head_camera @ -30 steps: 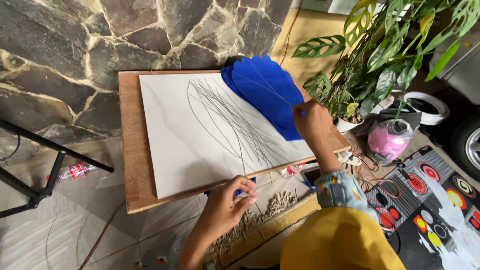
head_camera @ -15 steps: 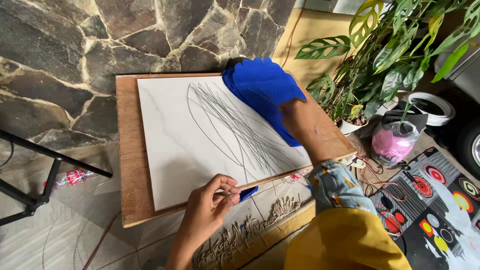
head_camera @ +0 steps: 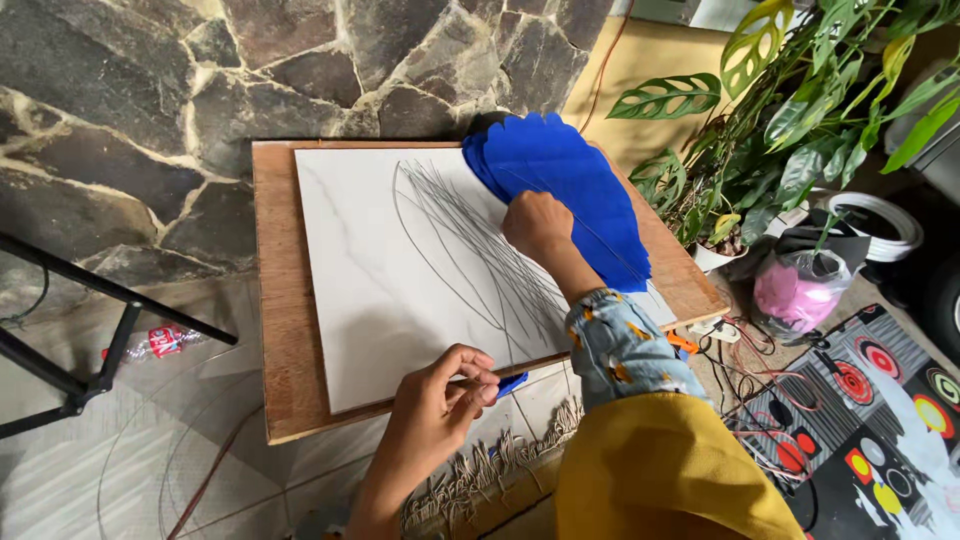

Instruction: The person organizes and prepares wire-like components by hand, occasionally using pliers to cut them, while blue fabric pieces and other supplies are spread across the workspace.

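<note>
Blue leaf-shaped cutouts lie stacked at far-right corner of white sheet, partly over its edge and onto wooden board. Right hand rests on their near-left edge, fingers curled under; cannot tell if they pinch anything. Grey pencil lines fan out just left of those fingers. Left hand sits at sheet's near edge, fingertips closed narrow on a thin blue-tipped tool, tip poking out right of fingers. Board rests on stone wall and tiled floor. Potted plant well right of rt hand; pink bag near it.
</note>
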